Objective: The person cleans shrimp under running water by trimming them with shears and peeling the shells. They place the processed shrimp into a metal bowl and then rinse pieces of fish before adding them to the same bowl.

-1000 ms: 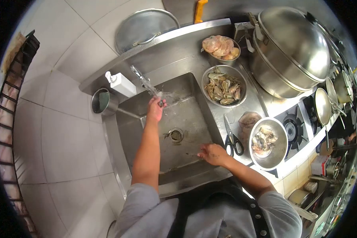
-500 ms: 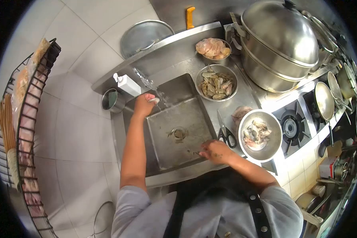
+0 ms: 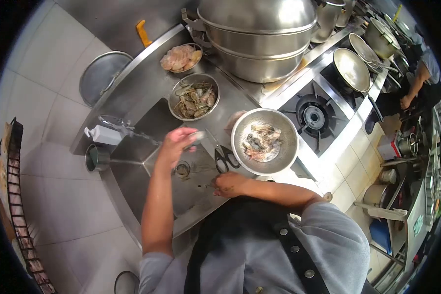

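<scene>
My left hand point(image 3: 174, 147) pinches a slick shrimp point(image 3: 197, 135) above the sink point(image 3: 132, 181); it could slip before the steel bowl point(image 3: 281, 159). My right hand point(image 3: 230, 184) curls on the rim, hold unclear.

Centre frame: left hand point(image 3: 175, 145) over sink point(image 3: 132, 181), fingers pinching a pale piece point(image 3: 197, 135). Right hand point(image 3: 229, 184) on the sink's near edge, fingers curled. Scissors point(image 3: 224, 158) lie on the worktop between sink and colander point(image 3: 269, 166) of prawns point(image 3: 258, 141). Second bowl point(image 3: 173, 104) above, upper centre.
</scene>
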A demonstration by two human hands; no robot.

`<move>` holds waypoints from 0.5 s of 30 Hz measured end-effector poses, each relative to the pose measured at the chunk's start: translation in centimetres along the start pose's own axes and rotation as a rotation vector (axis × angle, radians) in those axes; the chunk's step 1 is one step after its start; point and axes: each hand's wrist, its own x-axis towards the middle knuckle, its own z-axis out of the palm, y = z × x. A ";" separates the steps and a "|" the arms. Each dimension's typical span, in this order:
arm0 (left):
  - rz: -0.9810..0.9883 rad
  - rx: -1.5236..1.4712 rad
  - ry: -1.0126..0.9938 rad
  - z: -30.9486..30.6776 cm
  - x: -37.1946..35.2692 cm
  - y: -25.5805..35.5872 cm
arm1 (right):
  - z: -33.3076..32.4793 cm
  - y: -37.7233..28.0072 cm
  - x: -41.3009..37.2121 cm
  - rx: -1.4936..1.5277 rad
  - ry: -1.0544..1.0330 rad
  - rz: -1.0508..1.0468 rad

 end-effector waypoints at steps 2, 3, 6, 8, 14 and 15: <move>0.031 -0.101 -0.109 4.0 1.3 0.5 | 0.4 0.3 -0.2 -0.002 0.023 0.018; 0.037 -0.014 -0.152 5.5 1.9 0.7 | 0.4 0.3 -0.1 -0.006 0.049 0.027; 0.010 0.153 -0.141 6.0 3.6 0.2 | -0.1 0.4 -0.5 -0.018 0.124 0.038; -0.028 0.231 -0.098 4.2 5.0 -0.5 | -0.6 0.3 -1.0 -0.034 0.105 0.058; 0.084 0.446 0.423 -4.1 9.5 0.1 | 0.9 0.8 -1.5 -0.007 0.121 0.135; 0.092 0.448 0.423 -6.1 11.0 -0.5 | 1.0 0.6 -1.5 -0.031 0.208 0.144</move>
